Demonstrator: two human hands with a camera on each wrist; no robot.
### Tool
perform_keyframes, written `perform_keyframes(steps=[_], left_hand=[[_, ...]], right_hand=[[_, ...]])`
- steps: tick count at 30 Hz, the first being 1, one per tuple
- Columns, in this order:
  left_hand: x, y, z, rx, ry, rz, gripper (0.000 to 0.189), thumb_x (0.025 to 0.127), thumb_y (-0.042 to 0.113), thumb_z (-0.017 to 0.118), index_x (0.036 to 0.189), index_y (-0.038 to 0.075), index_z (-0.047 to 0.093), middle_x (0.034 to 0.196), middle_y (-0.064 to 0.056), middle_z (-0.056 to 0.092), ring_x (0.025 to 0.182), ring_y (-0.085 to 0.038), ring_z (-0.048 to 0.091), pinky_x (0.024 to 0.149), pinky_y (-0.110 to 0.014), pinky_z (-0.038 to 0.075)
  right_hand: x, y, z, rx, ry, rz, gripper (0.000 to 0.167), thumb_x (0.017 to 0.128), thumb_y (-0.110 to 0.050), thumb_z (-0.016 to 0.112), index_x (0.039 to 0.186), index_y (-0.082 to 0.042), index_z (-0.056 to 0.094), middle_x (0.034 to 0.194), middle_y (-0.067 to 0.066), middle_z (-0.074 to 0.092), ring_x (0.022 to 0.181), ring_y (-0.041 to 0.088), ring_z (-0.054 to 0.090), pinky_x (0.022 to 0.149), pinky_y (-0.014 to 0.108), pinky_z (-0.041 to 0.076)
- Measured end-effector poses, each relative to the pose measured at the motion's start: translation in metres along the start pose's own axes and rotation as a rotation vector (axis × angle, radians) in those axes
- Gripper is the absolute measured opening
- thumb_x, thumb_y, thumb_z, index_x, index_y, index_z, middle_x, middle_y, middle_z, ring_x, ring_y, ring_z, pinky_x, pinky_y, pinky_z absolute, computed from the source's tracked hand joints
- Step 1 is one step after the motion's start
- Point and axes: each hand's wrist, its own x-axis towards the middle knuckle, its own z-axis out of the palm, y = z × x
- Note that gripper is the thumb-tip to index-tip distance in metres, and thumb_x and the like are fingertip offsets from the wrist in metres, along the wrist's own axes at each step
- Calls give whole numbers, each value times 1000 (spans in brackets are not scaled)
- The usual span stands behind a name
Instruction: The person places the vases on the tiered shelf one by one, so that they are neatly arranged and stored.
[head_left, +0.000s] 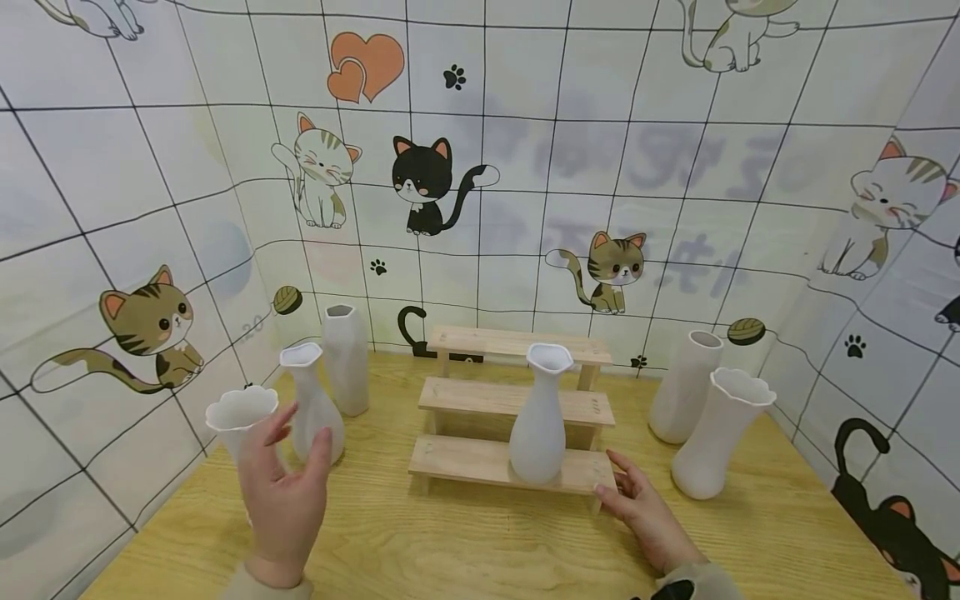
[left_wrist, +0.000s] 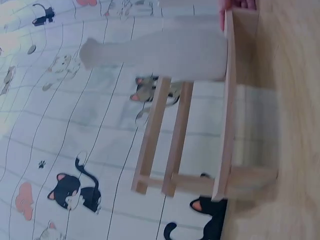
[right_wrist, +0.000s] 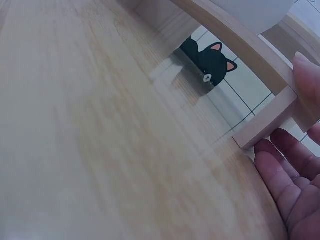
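Note:
A three-step wooden display stand [head_left: 480, 460] stands mid-table. My right hand [head_left: 647, 515] grips the right end of its lowest step, thumb on the front edge; in the right wrist view, its fingers [right_wrist: 280, 172] curl by the stand's leg [right_wrist: 267, 120]. On that step, right of middle, stands a white narrow-necked vase [head_left: 538, 433], also in the left wrist view [left_wrist: 165, 54]. My left hand [head_left: 283, 504] is raised at the left with fingers and thumb apart, nothing between them. It overlaps a white scalloped-rim vase [head_left: 242, 412], partly hidden behind it.
Behind the left hand stand another narrow-necked white vase [head_left: 318, 417] and a tall faceted vase [head_left: 347, 358]. At the right are a plain white vase [head_left: 684, 392] and a wavy-rimmed vase [head_left: 716, 437]. A cat-printed sheet [head_left: 517, 208] surrounds the wooden table [head_left: 465, 550].

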Motion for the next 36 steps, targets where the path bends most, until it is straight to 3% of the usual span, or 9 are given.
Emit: perform_keyframes(steps=[2, 4, 7, 11, 13, 16, 19, 22, 36], left_hand=[[5, -2, -4, 74, 148, 67, 45, 74, -10, 67, 115, -17, 52, 121, -4, 55, 117, -21, 44, 103, -30, 28], [9, -6, -8, 157, 236, 40, 55, 73, -6, 69, 122, -15, 47, 131, -7, 48, 128, -23, 35, 109, -34, 20], [10, -10, -15, 231, 277, -163, 71, 76, -2, 73, 137, -5, 36, 145, -10, 31, 137, -20, 20, 112, -29, 10], [9, -18, -23, 115, 292, -510, 97, 79, 3, 76, 151, 12, 12, 155, -4, 10, 140, -7, 6, 110, -19, -1], [10, -22, -26, 26, 299, -635, 99, 79, 2, 76, 152, 14, 10, 155, -2, 7, 139, -5, 5, 112, -21, -1], [9, -29, -28, -64, 276, -745, 94, 80, -4, 74, 151, 11, 15, 152, -4, 14, 139, -13, 15, 115, -30, 13], [6, -36, -29, -75, 232, -799, 79, 81, -7, 71, 145, 6, 28, 142, -4, 31, 131, -20, 31, 110, -32, 28], [2, -42, -30, -58, 217, -821, 63, 82, -6, 70, 135, 3, 38, 127, -1, 42, 122, -20, 40, 104, -29, 34], [-12, -63, -35, -33, 271, -945, 68, 84, 2, 71, 139, 6, 31, 121, 7, 40, 124, -20, 38, 108, -37, 31]], right_hand=[[0, 0, 0, -8, -6, -4, 76, 92, -24, 67, 151, -11, 22, 138, 26, 40, 111, 23, 52, 89, 35, 47], [-1, 1, 0, -8, -12, -12, 76, 92, -24, 66, 152, -10, 21, 139, 26, 39, 110, 22, 52, 88, 34, 47], [-1, 0, 1, 0, -12, -17, 76, 92, -23, 66, 152, -9, 21, 138, 27, 40, 111, 23, 52, 88, 35, 47], [-1, 0, 1, 13, 0, -9, 74, 92, -21, 67, 151, -12, 23, 137, 25, 42, 112, 26, 51, 90, 37, 46], [-1, 0, 0, 13, 3, -6, 74, 92, -21, 66, 151, -12, 23, 138, 25, 41, 113, 27, 51, 90, 38, 46], [-1, 0, 0, 6, 4, -3, 74, 92, -21, 66, 151, -12, 23, 138, 25, 40, 114, 27, 50, 91, 39, 46], [-1, 0, 1, -2, 5, -1, 74, 92, -22, 66, 151, -13, 23, 138, 25, 40, 113, 27, 50, 92, 40, 46], [-2, 0, 0, -8, 1, -4, 73, 93, -21, 65, 151, -12, 23, 138, 26, 40, 113, 27, 50, 92, 41, 46], [0, 0, 1, 4, 5, -6, 74, 92, -20, 66, 151, -11, 22, 137, 25, 43, 110, 24, 52, 87, 35, 47]])
